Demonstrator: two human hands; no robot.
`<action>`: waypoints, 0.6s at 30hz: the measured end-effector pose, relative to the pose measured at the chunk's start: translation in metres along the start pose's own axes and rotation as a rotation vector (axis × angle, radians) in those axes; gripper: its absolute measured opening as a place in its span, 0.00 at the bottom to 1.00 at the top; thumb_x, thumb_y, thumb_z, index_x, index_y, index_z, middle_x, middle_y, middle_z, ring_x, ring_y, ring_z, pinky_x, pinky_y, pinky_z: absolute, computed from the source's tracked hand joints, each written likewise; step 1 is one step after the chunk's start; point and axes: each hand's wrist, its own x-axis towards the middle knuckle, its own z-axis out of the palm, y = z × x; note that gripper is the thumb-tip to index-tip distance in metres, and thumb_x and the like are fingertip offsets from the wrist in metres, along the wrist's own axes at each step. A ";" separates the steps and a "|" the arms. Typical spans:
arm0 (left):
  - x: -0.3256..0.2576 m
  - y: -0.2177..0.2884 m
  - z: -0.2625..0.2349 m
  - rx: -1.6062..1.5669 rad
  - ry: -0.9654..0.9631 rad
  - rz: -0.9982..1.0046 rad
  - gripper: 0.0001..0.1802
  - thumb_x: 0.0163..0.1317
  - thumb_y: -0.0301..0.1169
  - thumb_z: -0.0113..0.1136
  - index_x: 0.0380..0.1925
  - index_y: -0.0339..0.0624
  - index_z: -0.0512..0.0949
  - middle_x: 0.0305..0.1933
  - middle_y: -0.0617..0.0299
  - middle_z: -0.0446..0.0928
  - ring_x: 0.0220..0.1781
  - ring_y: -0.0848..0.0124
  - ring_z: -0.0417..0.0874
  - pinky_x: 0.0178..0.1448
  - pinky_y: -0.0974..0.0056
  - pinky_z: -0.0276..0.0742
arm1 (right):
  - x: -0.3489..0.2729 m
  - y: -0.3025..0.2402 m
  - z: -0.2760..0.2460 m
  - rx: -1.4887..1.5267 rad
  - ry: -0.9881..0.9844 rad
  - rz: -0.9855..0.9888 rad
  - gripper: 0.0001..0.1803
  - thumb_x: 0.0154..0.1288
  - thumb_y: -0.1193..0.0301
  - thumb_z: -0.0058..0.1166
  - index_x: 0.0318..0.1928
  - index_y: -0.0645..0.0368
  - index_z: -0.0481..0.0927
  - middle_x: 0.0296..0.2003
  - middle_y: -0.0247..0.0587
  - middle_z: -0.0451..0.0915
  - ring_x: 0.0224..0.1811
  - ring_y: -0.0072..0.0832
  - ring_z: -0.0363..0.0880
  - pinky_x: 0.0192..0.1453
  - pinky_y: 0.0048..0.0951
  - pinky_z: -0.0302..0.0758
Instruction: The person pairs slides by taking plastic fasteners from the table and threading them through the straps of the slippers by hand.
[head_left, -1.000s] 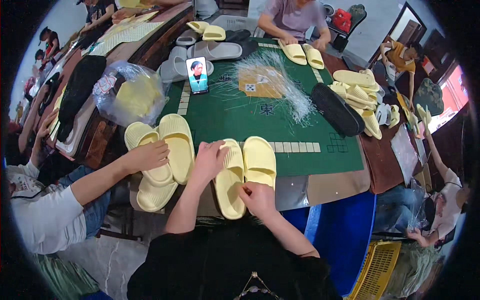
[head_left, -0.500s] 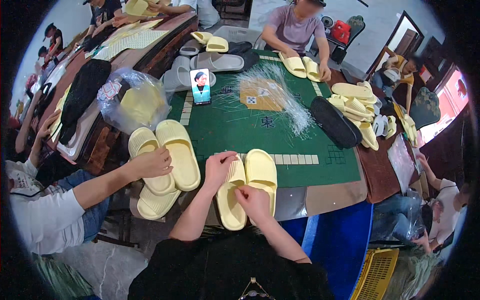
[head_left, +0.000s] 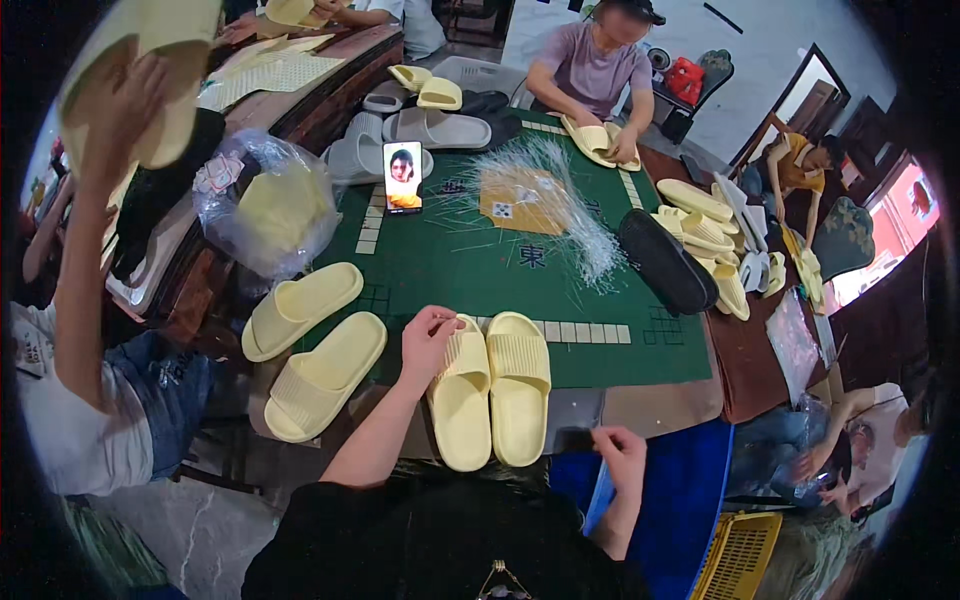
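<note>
A pair of pale yellow slide slippers lies side by side in front of me, toes pointing away: the left slipper (head_left: 462, 395) and the right slipper (head_left: 519, 385). My left hand (head_left: 427, 345) is at the left slipper's toe, thumb and fingers pinched together; whatever is between them is too small to make out. Off to the right, past the table's near edge, my right hand (head_left: 622, 458) is held in the air with its fingers curled together, apart from both slippers. Anything in it cannot be seen. Thin clear plastic strands (head_left: 580, 215) lie heaped farther up the green mat.
Two yellow slippers (head_left: 325, 375) lie to my left, near a co-worker's raised arm (head_left: 85, 250). Beyond them are a clear plastic bag (head_left: 265, 205) and a lit phone (head_left: 403, 178). A black slipper (head_left: 668, 262) and piled yellow slippers (head_left: 700, 225) lie right; a blue bin (head_left: 660, 500) stands below.
My right hand has left the slipper and moved right. My left hand stays by the toe. The left co-worker has lifted a pair of slippers; the far co-worker's pair has shifted closer together.
</note>
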 end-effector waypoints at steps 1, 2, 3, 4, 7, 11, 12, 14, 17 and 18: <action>-0.001 -0.001 0.001 -0.002 -0.009 0.006 0.04 0.64 0.22 0.57 0.39 0.34 0.76 0.36 0.57 0.84 0.40 0.75 0.84 0.46 0.71 0.77 | 0.000 0.005 -0.008 0.054 0.040 -0.004 0.08 0.62 0.72 0.61 0.32 0.67 0.84 0.24 0.32 0.82 0.28 0.16 0.77 0.33 0.20 0.72; 0.000 -0.004 0.000 0.012 -0.003 0.029 0.03 0.64 0.21 0.57 0.38 0.35 0.76 0.36 0.57 0.84 0.40 0.75 0.84 0.46 0.71 0.77 | 0.002 0.010 -0.014 0.090 0.085 0.015 0.07 0.61 0.73 0.61 0.32 0.66 0.84 0.24 0.30 0.81 0.25 0.14 0.74 0.30 0.18 0.69; 0.001 -0.004 0.000 0.032 -0.006 0.028 0.03 0.64 0.21 0.57 0.38 0.35 0.76 0.36 0.57 0.84 0.40 0.74 0.84 0.46 0.70 0.78 | 0.003 0.009 -0.018 0.160 0.119 0.039 0.07 0.61 0.73 0.61 0.32 0.65 0.84 0.23 0.29 0.80 0.24 0.13 0.72 0.29 0.17 0.67; 0.001 -0.004 0.000 0.052 -0.008 0.029 0.03 0.65 0.21 0.57 0.38 0.34 0.75 0.36 0.57 0.84 0.40 0.74 0.84 0.46 0.70 0.78 | 0.003 0.008 -0.020 0.230 0.152 0.062 0.06 0.61 0.73 0.61 0.32 0.65 0.84 0.23 0.28 0.80 0.24 0.12 0.71 0.28 0.16 0.65; 0.001 -0.004 0.003 0.030 -0.012 0.025 0.03 0.64 0.21 0.57 0.37 0.34 0.75 0.36 0.56 0.84 0.40 0.73 0.85 0.46 0.69 0.78 | 0.007 0.007 -0.009 0.542 0.269 0.036 0.05 0.62 0.73 0.58 0.32 0.61 0.80 0.22 0.29 0.76 0.21 0.12 0.66 0.26 0.17 0.61; 0.000 -0.011 0.003 -0.053 -0.011 0.000 0.04 0.64 0.21 0.57 0.38 0.34 0.76 0.36 0.58 0.83 0.41 0.73 0.84 0.47 0.70 0.78 | 0.017 0.003 0.020 1.059 0.185 0.047 0.07 0.65 0.66 0.56 0.36 0.54 0.73 0.30 0.28 0.72 0.24 0.14 0.61 0.24 0.15 0.56; 0.000 -0.011 0.001 -0.061 -0.011 -0.007 0.04 0.64 0.21 0.57 0.38 0.34 0.76 0.36 0.58 0.83 0.41 0.73 0.84 0.47 0.70 0.78 | 0.017 -0.009 0.028 1.127 0.111 0.069 0.08 0.66 0.65 0.56 0.34 0.52 0.72 0.30 0.28 0.71 0.24 0.14 0.61 0.24 0.15 0.56; -0.002 -0.011 0.000 -0.036 -0.016 -0.014 0.06 0.65 0.22 0.57 0.41 0.33 0.78 0.36 0.59 0.83 0.39 0.75 0.83 0.46 0.71 0.78 | 0.021 -0.023 0.038 1.209 -0.092 -0.005 0.08 0.67 0.65 0.55 0.33 0.49 0.70 0.28 0.30 0.72 0.22 0.14 0.60 0.21 0.16 0.57; -0.002 -0.009 -0.001 -0.018 -0.013 0.021 0.08 0.65 0.26 0.58 0.41 0.34 0.81 0.34 0.61 0.84 0.38 0.76 0.83 0.45 0.71 0.77 | 0.017 -0.043 0.048 0.846 -0.145 -0.003 0.04 0.65 0.72 0.53 0.33 0.53 0.72 0.26 0.31 0.75 0.19 0.15 0.65 0.21 0.16 0.60; -0.001 -0.005 -0.001 0.010 -0.013 0.024 0.09 0.65 0.27 0.58 0.40 0.34 0.81 0.34 0.61 0.84 0.37 0.76 0.83 0.45 0.71 0.77 | 0.016 -0.050 0.054 0.662 -0.161 0.005 0.05 0.66 0.71 0.55 0.32 0.55 0.74 0.25 0.31 0.75 0.20 0.15 0.65 0.21 0.17 0.61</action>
